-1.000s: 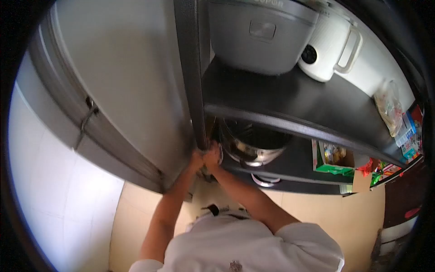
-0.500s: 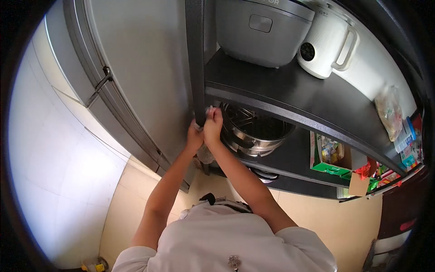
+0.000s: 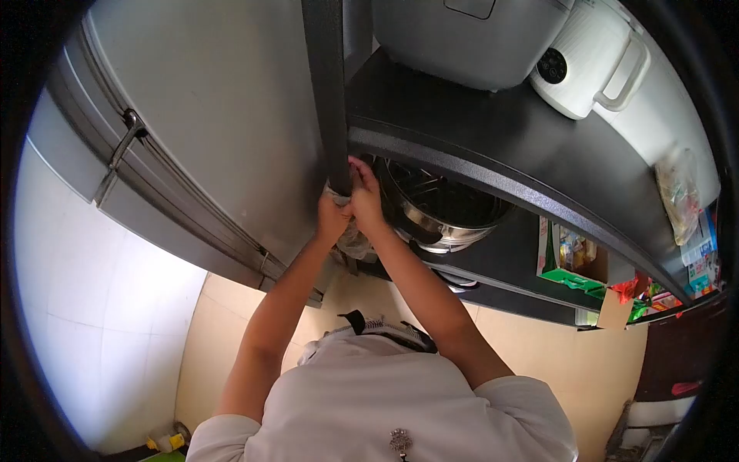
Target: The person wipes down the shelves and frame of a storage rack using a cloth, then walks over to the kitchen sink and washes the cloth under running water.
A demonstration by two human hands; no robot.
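Observation:
Both hands meet at the black upright post [image 3: 327,92] of the shelf rack, below the level of the upper shelf. My left hand [image 3: 333,215] is closed on the left side of the post, with a whitish translucent plastic bag [image 3: 356,245] gathered in its grip and hanging below. On the other side, my right hand [image 3: 366,196] is closed, its fingers curled up against the post and the bag's gathered part. The fingertips are partly hidden. Just right of this hand, a steel steamer pot [image 3: 439,227] with a dark inside sits on the lower shelf.
A grey refrigerator [image 3: 208,115] stands close on the left. The upper shelf [image 3: 462,115] bears a grey rice cooker [image 3: 469,46], a white jug-like appliance [image 3: 589,61] and a clear bag [image 3: 677,196]. Below is a green-edged box [image 3: 570,269] with packets.
The view has shifted, so the cooker sits higher in the frame. Both hands stay at the post; my right fingers now reach up along it, and the bag below shows more.

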